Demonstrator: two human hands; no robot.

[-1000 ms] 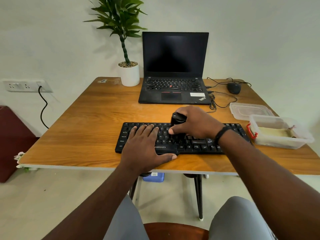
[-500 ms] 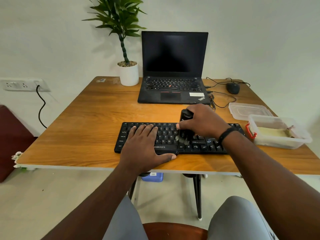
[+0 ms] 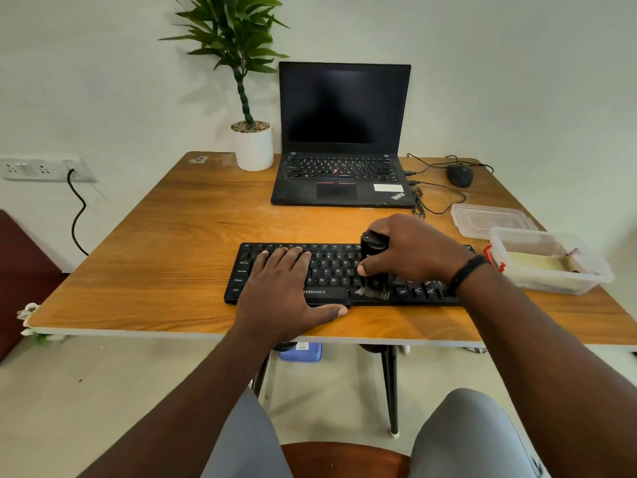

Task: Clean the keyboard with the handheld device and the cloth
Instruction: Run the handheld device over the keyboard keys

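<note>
Your right hand point(image 3: 412, 251), fingers clamped on the device point(image 3: 374, 262), has swept rightward along the keyboard point(image 3: 331, 267); left hand point(image 3: 287, 291) lies flat, fingers straight; cloth wiping remains.

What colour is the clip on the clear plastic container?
Red, on the clear plastic container's left end clip; head view.

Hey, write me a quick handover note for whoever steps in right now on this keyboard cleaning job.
Left hand: flat, fingers straight, pressing the left half of the black Zebronics keyboard to steady it.
Right hand: grips the black handheld brush device upright, bristles down on the bottom key row just right of the space bar.
Keyboard lies near the front edge of the wooden table.
Done: brushing is under way.
Left: finish brushing, then wipe with the cloth; I can't make out a cloth for certain.
</note>
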